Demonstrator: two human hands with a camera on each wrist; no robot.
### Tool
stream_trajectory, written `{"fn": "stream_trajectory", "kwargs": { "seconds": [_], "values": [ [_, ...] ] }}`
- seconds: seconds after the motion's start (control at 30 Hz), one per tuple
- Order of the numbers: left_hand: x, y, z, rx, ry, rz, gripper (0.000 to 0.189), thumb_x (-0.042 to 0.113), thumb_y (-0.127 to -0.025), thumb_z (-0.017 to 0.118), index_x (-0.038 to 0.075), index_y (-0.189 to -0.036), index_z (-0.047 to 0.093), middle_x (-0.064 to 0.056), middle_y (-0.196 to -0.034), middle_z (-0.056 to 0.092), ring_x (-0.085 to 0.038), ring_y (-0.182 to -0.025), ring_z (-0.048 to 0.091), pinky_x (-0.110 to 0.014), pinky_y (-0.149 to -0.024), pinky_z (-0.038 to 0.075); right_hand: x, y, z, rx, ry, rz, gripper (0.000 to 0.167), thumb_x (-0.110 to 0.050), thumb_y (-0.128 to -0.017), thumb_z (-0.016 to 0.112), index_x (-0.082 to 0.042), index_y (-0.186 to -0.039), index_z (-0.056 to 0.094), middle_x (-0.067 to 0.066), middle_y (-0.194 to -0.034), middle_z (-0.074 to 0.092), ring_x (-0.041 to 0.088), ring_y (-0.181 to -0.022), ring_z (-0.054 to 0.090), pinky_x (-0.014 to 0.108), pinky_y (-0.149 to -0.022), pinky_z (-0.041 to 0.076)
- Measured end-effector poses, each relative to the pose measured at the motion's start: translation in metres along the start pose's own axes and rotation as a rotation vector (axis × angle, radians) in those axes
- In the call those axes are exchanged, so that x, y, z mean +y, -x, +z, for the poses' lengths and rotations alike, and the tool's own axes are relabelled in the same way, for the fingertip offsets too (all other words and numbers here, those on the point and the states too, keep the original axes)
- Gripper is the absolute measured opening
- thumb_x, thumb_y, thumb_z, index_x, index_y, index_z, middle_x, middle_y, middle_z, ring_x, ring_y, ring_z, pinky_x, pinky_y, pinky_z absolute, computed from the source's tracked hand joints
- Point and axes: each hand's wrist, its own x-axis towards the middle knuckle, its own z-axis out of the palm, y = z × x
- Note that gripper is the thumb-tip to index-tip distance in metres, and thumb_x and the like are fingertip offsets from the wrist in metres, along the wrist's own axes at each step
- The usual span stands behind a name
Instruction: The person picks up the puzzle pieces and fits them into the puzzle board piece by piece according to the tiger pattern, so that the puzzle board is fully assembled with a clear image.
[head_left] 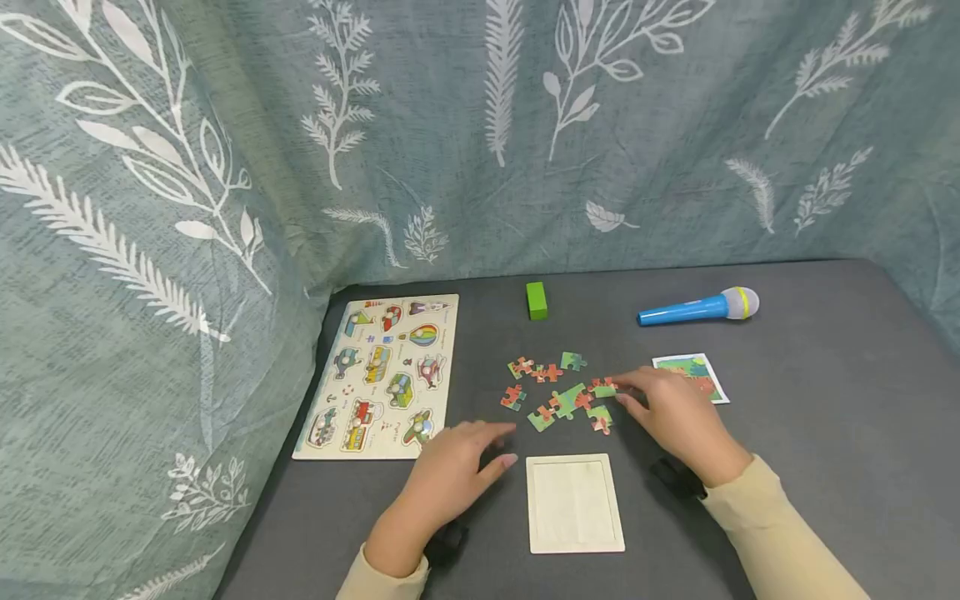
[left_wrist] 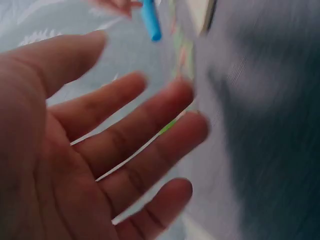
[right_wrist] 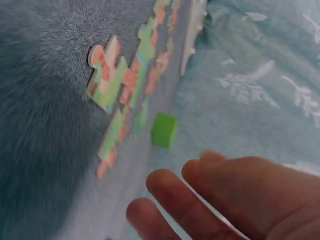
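Several green and red jigsaw pieces (head_left: 570, 400) lie loosely grouped on the dark table. My right hand (head_left: 675, 417) is at their right side, fingertips close to a red and green piece (head_left: 603, 389); in the right wrist view the fingers (right_wrist: 172, 192) look relaxed with nothing between them. To the left of the pieces hovers my left hand (head_left: 457, 467), thumb and index finger apart. Its spread fingers (left_wrist: 135, 130) hold nothing in the left wrist view. A square wooden puzzle tray (head_left: 575, 504) lies between the two forearms.
A wooden picture board (head_left: 420, 333) with vehicle shapes lies at the left. At the back are a green block (head_left: 536, 300) and a blue toy microphone (head_left: 686, 311). A small picture card (head_left: 716, 387) lies partly behind the right hand. A patterned curtain (head_left: 465, 208) borders the table.
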Motion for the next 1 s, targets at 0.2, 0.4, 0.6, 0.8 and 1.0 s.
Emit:
{"fn": "stream_trajectory", "kwargs": {
  "seconds": [0.2,0.4,0.6,0.8,1.0],
  "values": [
    [0.014,-0.002,0.033,-0.123,0.093,-0.030,0.040,0.033,-0.098,0.076,0.016,-0.134,0.071,0.016,-0.073,0.048,-0.001,-0.058,0.043,-0.024,-0.054,0.037,0.001,-0.014,0.018,-0.116,-0.014,0.094,0.031,-0.006,-0.093,0.079,0.003,-0.122,0.074,0.003,-0.078,0.057,0.014,-0.062,0.048,0.033,-0.056,0.040],
    [0.017,0.003,0.048,-0.116,0.082,-0.014,0.051,0.037,-0.094,0.080,0.019,-0.140,0.068,0.014,-0.076,0.043,-0.004,-0.064,0.041,-0.025,-0.057,0.035,0.007,-0.014,0.030,-0.113,0.030,0.061,0.031,-0.006,-0.089,0.083,0.005,-0.118,0.074,0.007,-0.080,0.061,0.017,-0.065,0.054,0.038,-0.061,0.049],
    [0.011,0.005,0.053,-0.060,0.097,0.012,0.051,0.035,-0.090,0.084,0.020,-0.137,0.070,0.014,-0.076,0.041,-0.003,-0.063,0.038,-0.023,-0.055,0.031,0.005,-0.011,0.030,-0.038,-0.020,0.120,0.021,-0.003,-0.084,0.087,0.000,-0.097,0.071,0.007,-0.085,0.058,0.019,-0.068,0.057,0.039,-0.063,0.051],
    [0.007,0.006,0.051,-0.049,0.123,0.025,0.050,0.035,-0.089,0.086,0.021,-0.134,0.071,0.015,-0.074,0.040,-0.001,-0.060,0.035,-0.022,-0.053,0.030,0.001,-0.012,0.018,-0.078,-0.150,0.137,0.025,-0.001,-0.084,0.087,-0.008,-0.084,0.062,0.000,-0.078,0.059,0.015,-0.067,0.055,0.035,-0.062,0.047],
    [0.005,-0.002,0.049,-0.037,0.125,0.045,0.047,0.035,-0.089,0.086,0.020,-0.132,0.072,0.014,-0.074,0.041,-0.001,-0.059,0.034,-0.022,-0.054,0.030,-0.012,-0.015,-0.002,-0.273,-0.469,0.094,0.015,0.003,-0.092,0.077,-0.006,-0.102,0.071,-0.002,-0.084,0.068,0.012,-0.073,0.066,0.032,-0.067,0.055]
  ]
}}
